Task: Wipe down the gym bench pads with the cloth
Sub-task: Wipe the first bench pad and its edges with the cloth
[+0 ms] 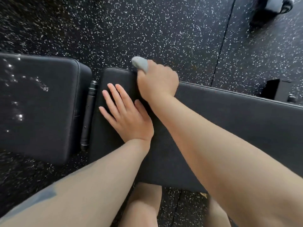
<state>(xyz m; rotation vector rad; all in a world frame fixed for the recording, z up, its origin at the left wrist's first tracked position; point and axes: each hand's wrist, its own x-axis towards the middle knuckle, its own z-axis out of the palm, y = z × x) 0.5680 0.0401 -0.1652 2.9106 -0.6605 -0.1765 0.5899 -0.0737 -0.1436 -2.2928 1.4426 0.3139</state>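
Centre frame — right hand [157,79] grips balled grey cloth [140,63] at long pad's [229,115] far edge; left hand [126,115] spread flat, likely bracing — seat pad [41,99] left.

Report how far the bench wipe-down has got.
Done: cannot tell; neither pad shows a clear wiped patch. In hand: the right hand grips the cloth at the long pad's far edge; the left hand rests flat on it. Left: the droplet-speckled seat pad.
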